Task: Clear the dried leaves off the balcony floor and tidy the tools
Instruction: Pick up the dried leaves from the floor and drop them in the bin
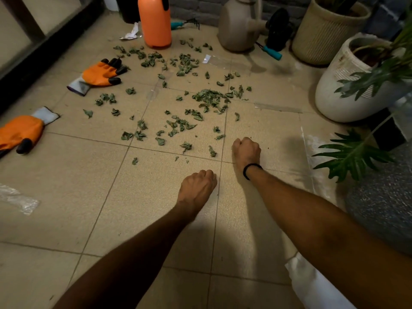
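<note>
Dried green leaves (pixel 174 126) lie scattered over the beige floor tiles, with a denser heap (pixel 209 99) near the middle. My left hand (pixel 197 188) hovers low over a bare tile, fingers curled under, nothing visible in it. My right hand (pixel 246 150), a black band on its wrist, is a fist at the near edge of the leaves, also with nothing showing. Two orange work gloves lie on the left, one (pixel 100 74) farther and one (pixel 20 132) nearer. A teal-handled hand rake (pixel 185 23) and another teal-handled tool (pixel 270 52) lie at the back.
An orange sprayer bottle (pixel 155 21) and a beige watering can (pixel 238 25) stand at the back. A woven pot (pixel 323 30) and a white pot (pixel 334 85) with a leafy plant (pixel 352 157) crowd the right. Plastic scraps (pixel 17 199) and crumpled paper (pixel 131 34) lie about.
</note>
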`<state>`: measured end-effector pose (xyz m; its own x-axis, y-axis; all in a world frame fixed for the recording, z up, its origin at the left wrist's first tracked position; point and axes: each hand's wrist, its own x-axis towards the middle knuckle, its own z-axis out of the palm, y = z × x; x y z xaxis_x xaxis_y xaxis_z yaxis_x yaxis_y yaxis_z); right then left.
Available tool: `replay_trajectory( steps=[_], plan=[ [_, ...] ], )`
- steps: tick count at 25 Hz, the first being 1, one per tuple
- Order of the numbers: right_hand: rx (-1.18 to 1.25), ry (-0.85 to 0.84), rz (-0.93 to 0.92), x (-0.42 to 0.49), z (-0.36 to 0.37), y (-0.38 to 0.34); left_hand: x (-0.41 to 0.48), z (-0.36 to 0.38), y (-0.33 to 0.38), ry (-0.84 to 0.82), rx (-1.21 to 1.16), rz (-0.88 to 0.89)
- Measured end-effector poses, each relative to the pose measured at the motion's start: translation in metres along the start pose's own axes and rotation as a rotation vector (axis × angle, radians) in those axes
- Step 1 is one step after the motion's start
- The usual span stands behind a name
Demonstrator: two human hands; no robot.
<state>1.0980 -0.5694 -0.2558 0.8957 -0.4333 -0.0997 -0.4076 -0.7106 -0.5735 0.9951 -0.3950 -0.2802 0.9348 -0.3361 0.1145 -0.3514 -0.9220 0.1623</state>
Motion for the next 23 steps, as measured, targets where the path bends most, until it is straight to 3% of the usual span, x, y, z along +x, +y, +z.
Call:
replay_trajectory(
  steps=[3, 4, 6, 12, 18, 23],
  plan=[
    [0.807, -0.193, 0.563, -0.004, -0.013, -0.006, -0.002, -0.017, -0.007, -0.031, -0.285, -0.222],
    [1.019, -0.286, 0.669, -0.008, -0.016, -0.007, -0.001, -0.025, -0.011, -0.040, -0.419, -0.286],
    [1.221, -0.449, 0.722, -0.015, -0.019, -0.008, -0.002, -0.043, -0.022, -0.021, -0.649, -0.401],
    [1.290, -0.745, 0.670, -0.047, -0.020, -0.055, -0.022, -0.097, -0.064, 0.150, -1.425, -0.921],
    [1.184, -1.091, 0.682, -0.124, 0.024, -0.158, -0.091, -0.162, -0.123, 0.382, -1.677, -1.116],
    [1.047, -1.427, 0.582, -0.247, 0.072, -0.265, -0.207, -0.231, -0.184, 0.791, -1.814, -1.250]
  ],
)
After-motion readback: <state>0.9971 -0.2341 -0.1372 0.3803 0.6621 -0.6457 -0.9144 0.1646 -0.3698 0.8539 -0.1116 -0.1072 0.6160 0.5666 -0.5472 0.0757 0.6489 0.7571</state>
